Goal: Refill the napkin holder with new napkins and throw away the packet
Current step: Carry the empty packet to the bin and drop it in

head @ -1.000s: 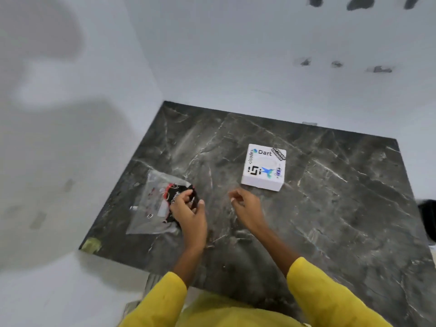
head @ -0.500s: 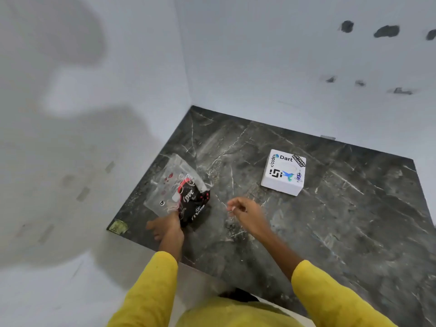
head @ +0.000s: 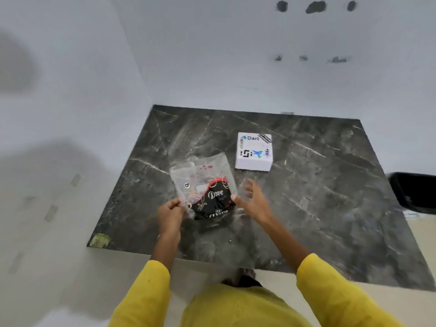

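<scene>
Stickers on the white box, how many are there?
About 6 on the white box top: three along the far edge, three across the middle. Blur makes this uncertain; the sides may hide more.

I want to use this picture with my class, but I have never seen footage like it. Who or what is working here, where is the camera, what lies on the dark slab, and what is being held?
No machine here: a person in yellow sleeves works with bare hands. The camera sits on their head, looking forward and down.

On the dark marble slab stands a white box with stickers, one reading "Dart".

The left hand pinches the edge of a clear plastic packet with a black "Dove" label. The right hand is open, its fingers at the packet's other edge; whether it grips is unclear. A black object shows at the right edge.
</scene>
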